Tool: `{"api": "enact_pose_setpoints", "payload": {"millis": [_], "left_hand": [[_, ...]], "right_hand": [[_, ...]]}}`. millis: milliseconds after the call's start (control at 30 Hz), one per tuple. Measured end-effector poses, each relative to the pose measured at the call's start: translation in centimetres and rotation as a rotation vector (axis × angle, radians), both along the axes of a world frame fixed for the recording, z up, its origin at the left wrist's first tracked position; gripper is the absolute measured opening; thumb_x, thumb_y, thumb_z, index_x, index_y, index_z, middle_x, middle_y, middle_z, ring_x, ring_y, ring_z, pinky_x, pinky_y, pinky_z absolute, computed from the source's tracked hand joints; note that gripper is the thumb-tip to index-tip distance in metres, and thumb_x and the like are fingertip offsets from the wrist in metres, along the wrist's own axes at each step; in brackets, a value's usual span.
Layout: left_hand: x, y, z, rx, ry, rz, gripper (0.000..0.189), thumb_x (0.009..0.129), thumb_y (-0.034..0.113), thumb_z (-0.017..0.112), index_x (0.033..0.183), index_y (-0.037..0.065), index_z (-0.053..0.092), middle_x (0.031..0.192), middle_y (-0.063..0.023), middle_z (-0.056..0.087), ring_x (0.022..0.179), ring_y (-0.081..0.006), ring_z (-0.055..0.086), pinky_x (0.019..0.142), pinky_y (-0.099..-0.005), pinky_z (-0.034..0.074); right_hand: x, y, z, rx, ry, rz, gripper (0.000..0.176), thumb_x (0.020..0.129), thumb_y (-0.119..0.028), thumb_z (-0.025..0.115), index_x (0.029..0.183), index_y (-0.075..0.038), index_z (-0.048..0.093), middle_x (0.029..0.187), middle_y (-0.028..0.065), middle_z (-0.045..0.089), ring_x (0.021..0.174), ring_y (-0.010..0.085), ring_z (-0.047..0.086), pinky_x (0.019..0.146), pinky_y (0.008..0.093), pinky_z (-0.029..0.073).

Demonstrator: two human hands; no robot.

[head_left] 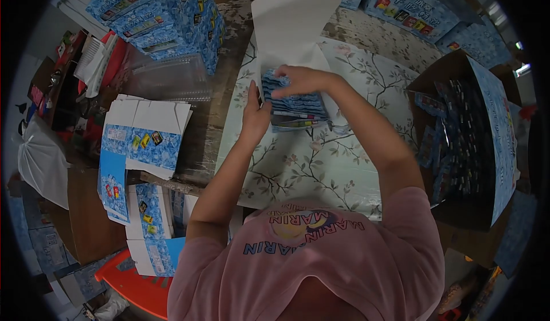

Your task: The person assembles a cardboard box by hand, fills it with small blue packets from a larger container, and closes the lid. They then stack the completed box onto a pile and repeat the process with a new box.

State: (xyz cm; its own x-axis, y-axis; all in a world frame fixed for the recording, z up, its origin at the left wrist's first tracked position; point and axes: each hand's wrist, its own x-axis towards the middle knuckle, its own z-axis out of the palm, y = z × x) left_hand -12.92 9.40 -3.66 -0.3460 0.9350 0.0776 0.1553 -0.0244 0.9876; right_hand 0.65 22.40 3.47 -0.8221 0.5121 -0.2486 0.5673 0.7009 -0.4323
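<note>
A cardboard box (295, 128) with a white inside stands on the table, its tall lid (295, 26) raised at the far side. Rows of blue packets (295, 103) fill it, standing close together. My left hand (256, 114) rests against the box's left wall, fingers stretched out and thumb apart near the front corner. Over the packets at the back left is my right hand (303, 81), its thumb and fingers curved and spread, with nothing visible between them. Part of the packets is hidden beneath it.
A large carton (495, 149) of packets stands at the right. Flat unfolded boxes (146, 134) lie at the left, beside a clear plastic tray (172, 77). Printed blue boxes (154, 17) are stacked at the back left, more (412, 8) at the back right. A flowered cloth (309, 172) covers the table.
</note>
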Motion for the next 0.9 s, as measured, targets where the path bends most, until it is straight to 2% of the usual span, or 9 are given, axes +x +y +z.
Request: {"api": "enact_pose_setpoints", "payload": {"millis": [33,167,300,433,533,667,767,833,900], "left_hand": [[0.3,-0.2,0.1,-0.004,0.000,0.001,0.064,0.082,0.001,0.044,0.140,0.001,0.017,0.132,-0.0262,0.039,0.123,-0.0291,0.041,0.098,-0.0303,0.034],[0.6,-0.3,0.3,-0.073,0.120,-0.049,0.054,0.088,0.009,0.042,0.137,-0.001,0.023,0.128,-0.0264,0.043,0.117,-0.0310,0.046,0.094,-0.0322,0.037],[-0.2,0.1,-1.1,0.049,0.149,0.010,0.049,0.089,0.008,0.040,0.135,-0.002,0.029,0.123,-0.0243,0.048,0.111,-0.0311,0.051,0.092,-0.0330,0.039],[0.1,0.2,0.4,-0.016,0.095,-0.097,0.047,0.089,0.008,0.038,0.134,-0.002,0.030,0.120,-0.0221,0.052,0.110,-0.0294,0.052,0.091,-0.0324,0.039],[0.5,0.8,-0.1,-0.009,-0.039,-0.107,0.045,0.090,0.012,0.040,0.132,-0.002,0.033,0.116,-0.0232,0.054,0.106,-0.0316,0.055,0.089,-0.0329,0.041],[1.1,0.5,-1.0,0.030,0.384,0.019,0.044,0.090,0.020,0.041,0.128,-0.002,0.038,0.113,-0.0277,0.052,0.102,-0.0405,0.052,0.087,-0.0415,0.042],[1.4,-0.6,1.4,-0.125,0.243,0.006,0.047,0.090,0.021,0.040,0.131,0.000,0.034,0.117,-0.0277,0.050,0.109,-0.0387,0.049,0.091,-0.0401,0.039],[1.5,-1.3,2.6,-0.213,0.146,-0.017,0.048,0.092,0.023,0.039,0.135,0.002,0.031,0.122,-0.0273,0.047,0.114,-0.0361,0.046,0.094,-0.0371,0.037],[1.3,-1.0,1.5,-0.161,0.240,-0.013,0.049,0.091,0.023,0.039,0.135,0.001,0.031,0.117,-0.0286,0.049,0.109,-0.0381,0.050,0.091,-0.0404,0.039]], "right_hand": [[-0.3,1.7,-1.1,-0.190,0.176,-0.142,0.065,0.076,-0.054,0.058,0.112,0.000,0.054,0.114,0.0186,0.054,0.107,0.0335,0.051,0.090,0.0399,0.040],[-3.0,5.1,-6.1,-0.031,0.117,-0.264,0.064,0.084,-0.059,0.043,0.109,-0.003,0.058,0.108,0.0216,0.058,0.107,0.0337,0.052,0.090,0.0381,0.040],[-1.7,1.9,-3.7,-0.279,-0.001,-0.050,0.068,0.087,-0.061,0.032,0.112,-0.001,0.056,0.111,0.0220,0.056,0.106,0.0352,0.052,0.094,0.0364,0.037],[1.6,0.4,-2.7,-0.311,-0.075,0.000,0.070,0.088,-0.060,0.031,0.114,0.001,0.055,0.115,0.0226,0.055,0.107,0.0347,0.051,0.094,0.0358,0.037],[3.2,0.0,-2.6,-0.278,-0.111,-0.256,0.071,0.089,-0.059,0.028,0.109,0.003,0.056,0.113,0.0237,0.055,0.107,0.0357,0.051,0.094,0.0375,0.037],[2.9,0.3,-6.3,-0.192,-0.044,-0.178,0.069,0.091,-0.056,0.025,0.109,0.003,0.056,0.111,0.0248,0.056,0.107,0.0375,0.051,0.092,0.0393,0.037],[3.9,1.0,-5.0,-0.397,0.006,-0.270,0.066,0.091,-0.055,0.029,0.107,0.003,0.058,0.104,0.0202,0.060,0.096,0.0297,0.056,0.088,0.0338,0.040],[2.8,1.2,-4.4,-0.392,-0.097,-0.248,0.066,0.091,-0.055,0.030,0.106,0.002,0.058,0.103,0.0193,0.060,0.095,0.0282,0.057,0.088,0.0328,0.040],[1.7,0.5,-3.7,-0.295,0.045,-0.334,0.066,0.090,-0.055,0.030,0.103,0.003,0.059,0.104,0.0201,0.060,0.098,0.0303,0.056,0.089,0.0338,0.039]]}}
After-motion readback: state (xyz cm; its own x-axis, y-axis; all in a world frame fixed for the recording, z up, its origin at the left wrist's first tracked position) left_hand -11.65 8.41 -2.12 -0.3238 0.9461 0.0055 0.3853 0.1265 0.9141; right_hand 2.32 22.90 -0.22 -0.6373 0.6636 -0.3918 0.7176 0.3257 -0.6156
